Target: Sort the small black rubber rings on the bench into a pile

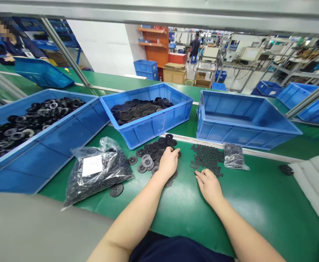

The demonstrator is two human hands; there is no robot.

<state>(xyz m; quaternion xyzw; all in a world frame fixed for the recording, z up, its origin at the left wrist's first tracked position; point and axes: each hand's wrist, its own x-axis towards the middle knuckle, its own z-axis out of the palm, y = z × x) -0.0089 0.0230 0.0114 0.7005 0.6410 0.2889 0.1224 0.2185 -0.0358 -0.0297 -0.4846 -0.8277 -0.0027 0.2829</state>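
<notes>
My left hand (169,162) is closed over the right side of a pile of flat black discs (155,148). Its bent fingers pinch a black disc (179,154), whose edge shows beside the fingertips; the palm side is hidden. To the right, my right hand (210,185) has its thumb and forefinger together on a small black ring (195,172), at the near edge of a spread of many such rings (207,155). A few lighter grey discs (147,162) lie at the left of the disc pile.
Behind stand a blue bin of discs (159,125) and another blue bin (246,133). A blue bin of black rings (74,136) is at left, near a clear bag of black parts (99,178). A small bag (234,156) and white foam sheets (316,182) lie right. One person (25,47) sits across.
</notes>
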